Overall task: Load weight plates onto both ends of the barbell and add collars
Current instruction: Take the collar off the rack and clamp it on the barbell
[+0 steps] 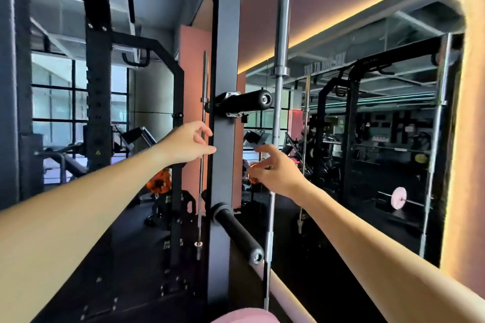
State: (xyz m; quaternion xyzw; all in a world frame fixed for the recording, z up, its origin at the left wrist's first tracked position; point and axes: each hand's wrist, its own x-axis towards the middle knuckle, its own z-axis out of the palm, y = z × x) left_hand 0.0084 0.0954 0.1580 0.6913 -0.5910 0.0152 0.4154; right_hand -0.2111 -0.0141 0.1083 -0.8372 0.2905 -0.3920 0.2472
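Observation:
I face a grey rack upright (223, 60) with two black storage pegs. The upper peg (249, 101) carries two silver collars (231, 105) clamped near its base. The lower peg (237, 231) is bare. Both arms reach toward the upright below the upper peg. My left hand (190, 143) hovers at the upright's left edge, fingers loosely curled and holding nothing. My right hand (273, 168) is just right of the upright, fingers relaxed and empty. A chrome barbell (280, 34) stands upright right behind the rack. A pink plate (399, 198) on a bar shows in the mirror.
A large wall mirror (367, 139) fills the right side and reflects racks and machines. Another thin bar (203, 139) stands upright left of the post. Black rack frames (98, 86) and windows are at the left. Something pink (244, 316) sits at the bottom edge.

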